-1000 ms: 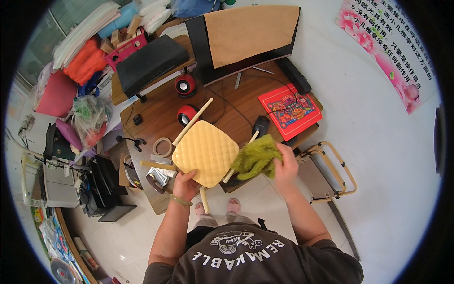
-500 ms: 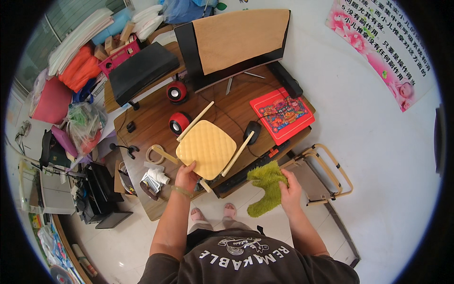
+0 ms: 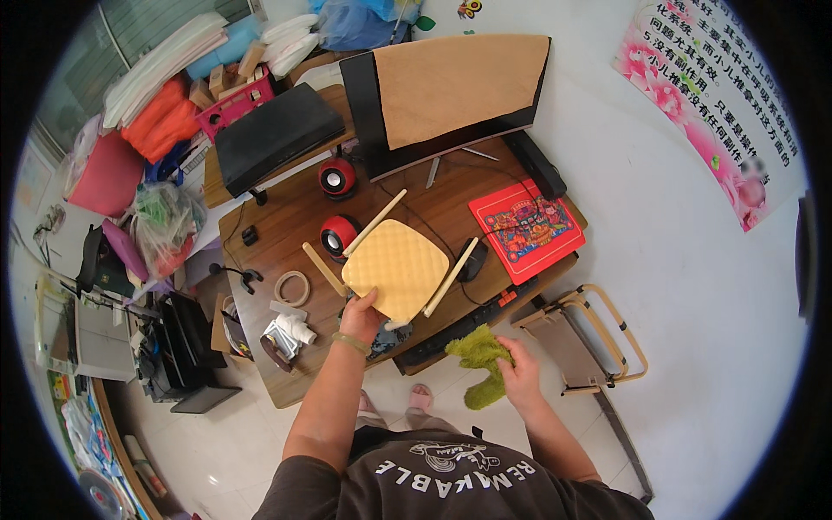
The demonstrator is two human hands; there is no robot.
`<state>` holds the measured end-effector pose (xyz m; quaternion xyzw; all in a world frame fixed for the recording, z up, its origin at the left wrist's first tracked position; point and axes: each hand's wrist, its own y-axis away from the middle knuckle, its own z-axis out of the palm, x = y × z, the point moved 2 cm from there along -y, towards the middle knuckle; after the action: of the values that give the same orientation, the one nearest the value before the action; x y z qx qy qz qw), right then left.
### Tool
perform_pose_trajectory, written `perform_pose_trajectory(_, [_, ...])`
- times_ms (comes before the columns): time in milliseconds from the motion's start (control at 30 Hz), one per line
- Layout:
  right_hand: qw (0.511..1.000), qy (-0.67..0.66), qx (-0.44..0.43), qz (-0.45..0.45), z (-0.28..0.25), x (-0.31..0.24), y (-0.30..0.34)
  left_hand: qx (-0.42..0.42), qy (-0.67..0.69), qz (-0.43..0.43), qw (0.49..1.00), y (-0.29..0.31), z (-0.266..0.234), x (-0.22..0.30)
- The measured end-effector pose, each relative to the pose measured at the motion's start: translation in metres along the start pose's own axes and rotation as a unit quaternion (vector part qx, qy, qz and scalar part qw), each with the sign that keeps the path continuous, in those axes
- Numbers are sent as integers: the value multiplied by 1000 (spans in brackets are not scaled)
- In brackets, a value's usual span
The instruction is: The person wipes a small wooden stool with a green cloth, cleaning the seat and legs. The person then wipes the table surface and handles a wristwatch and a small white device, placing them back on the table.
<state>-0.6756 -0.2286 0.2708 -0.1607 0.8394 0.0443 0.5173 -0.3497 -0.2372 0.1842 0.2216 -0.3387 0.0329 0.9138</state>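
Observation:
A small pale-yellow stool (image 3: 397,267) with a quilted-looking seat is held over the desk, its legs splayed out around the seat. My left hand (image 3: 362,317) is closed on its near left edge, thumb on top of the seat; the other fingers are hidden beneath. Off to the right, my right hand (image 3: 518,371) grips a fluffy green cloth (image 3: 482,388), which hangs in front of the desk edge, apart from the stool. A black mouse (image 3: 472,260) lies close to the stool's right leg.
On the wooden desk (image 3: 286,230) stand a monitor (image 3: 360,104) under a tan cover and two red speakers (image 3: 336,178). A red picture mat (image 3: 529,232) lies at the right. Tape (image 3: 292,289) and a white roll (image 3: 296,328) sit at the left. A folding chair (image 3: 572,347) leans by the wall.
The stool has turned slightly, and its near leg is less visible. My right hand has moved a little left with the green cloth, which is now more bunched. The whole view has shifted slightly.

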Motion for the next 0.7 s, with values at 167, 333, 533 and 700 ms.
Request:
perform_pose_trajectory(167, [1000,2,-12,-15,3,-3,-1,-5,16,28,999,-7,11,4])
perform_pose_trajectory(333, [999,6,-2,-43,1,-1,0,-84,10,25,996,10,15,40])
perform_pose_trajectory(533, [998,1,-66,-12,11,-9,-5,-66,-43,108,991,57,32,128])
perform_pose_trajectory(700, [994,-10,-75,-82,36,-36,-21,-5,-44,224,974,62,34,209])
